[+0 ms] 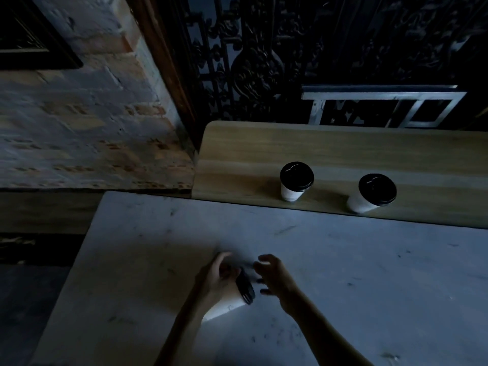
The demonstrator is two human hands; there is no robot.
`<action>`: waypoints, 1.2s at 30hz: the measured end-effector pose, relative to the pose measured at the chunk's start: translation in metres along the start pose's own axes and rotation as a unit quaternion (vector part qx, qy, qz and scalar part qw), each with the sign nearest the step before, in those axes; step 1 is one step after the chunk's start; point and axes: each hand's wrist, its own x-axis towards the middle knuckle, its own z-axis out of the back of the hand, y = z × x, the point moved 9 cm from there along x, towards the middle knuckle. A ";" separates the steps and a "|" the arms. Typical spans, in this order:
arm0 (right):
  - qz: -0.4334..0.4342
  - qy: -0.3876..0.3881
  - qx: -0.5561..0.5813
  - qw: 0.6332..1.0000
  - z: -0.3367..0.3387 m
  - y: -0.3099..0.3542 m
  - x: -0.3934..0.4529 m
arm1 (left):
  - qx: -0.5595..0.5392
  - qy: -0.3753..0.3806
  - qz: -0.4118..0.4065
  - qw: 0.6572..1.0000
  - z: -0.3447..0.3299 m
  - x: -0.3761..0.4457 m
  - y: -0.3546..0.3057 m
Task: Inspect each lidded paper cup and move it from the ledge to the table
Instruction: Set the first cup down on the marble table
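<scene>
My left hand (219, 278) grips a white paper cup with a black lid (245, 289), tilted so the lid faces right, over the pale marble table (369, 273). My right hand (274, 278) hovers just right of the lid with its fingers spread and nothing in it. Two more white cups with black lids stand upright on the wooden ledge (264, 143) beyond the table: one (295, 180) near the middle, another (375, 192) to its right, close to the ledge's front edge.
A brick wall (79, 128) rises at the left, and dark ornamental ironwork (264, 62) stands behind the ledge. A metal frame (383, 96) sits at the back right. The table's left edge drops to a dark floor (26, 299).
</scene>
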 end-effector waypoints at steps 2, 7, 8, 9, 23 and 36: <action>-0.041 -0.010 -0.013 0.999 -0.007 -0.015 0.001 | 0.025 0.005 -0.010 1.000 0.004 -0.006 -0.003; -0.071 -0.016 0.023 0.997 -0.024 -0.032 -0.004 | 0.010 -0.010 -0.014 1.000 0.004 -0.016 0.003; -0.063 -0.021 0.033 0.997 -0.025 -0.032 -0.003 | -0.004 -0.021 -0.015 1.000 0.008 -0.018 0.003; -0.051 -0.027 0.045 0.997 -0.024 -0.030 -0.002 | -0.024 -0.033 -0.016 0.999 0.013 -0.018 0.004; 0.196 -0.004 0.117 0.974 -0.062 0.043 -0.029 | -0.294 -0.134 -0.056 0.945 0.082 -0.054 0.003; 0.197 0.012 0.039 0.980 -0.088 0.041 -0.030 | -0.340 -0.169 -0.056 0.924 0.097 -0.071 0.031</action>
